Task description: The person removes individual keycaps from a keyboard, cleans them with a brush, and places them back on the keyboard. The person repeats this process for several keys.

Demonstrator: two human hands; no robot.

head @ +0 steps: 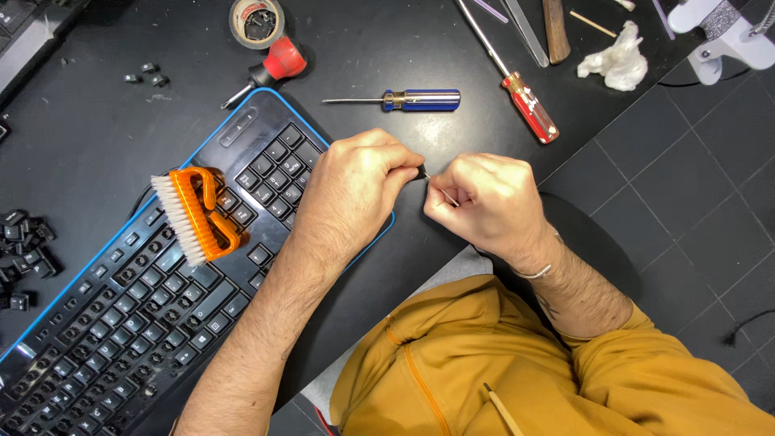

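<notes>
Over the near edge of the black desk (89,145), just beside the right end of the keyboard (153,307), the two hands are held close together. The left hand (355,190) is curled almost closed, its thumb and fingers pinched on a small dark piece (423,172) of which only a tip is seen; what it is cannot be made out. The right hand (488,202) is closed into a loose fist around a thin pale stick (449,199), most of which is hidden inside the fist. Whether the stick touches the dark piece cannot be told.

The black keyboard with its blue rim is cut off at the lower left of the view, and many of its keys are missing, so that bare sockets are shown. An orange brush (198,214) with white bristles is laid on the keyboard. Loose keycaps (24,242) are heaped at the left edge, partly out of view.

Beyond the hands, a blue-handled screwdriver (408,100) and a red-handled screwdriver (525,101) are laid on the desk, well apart from them. A roll of tape (257,22) and a crumpled white tissue (617,58) are seen near the top edge, with other tools cut off there.
</notes>
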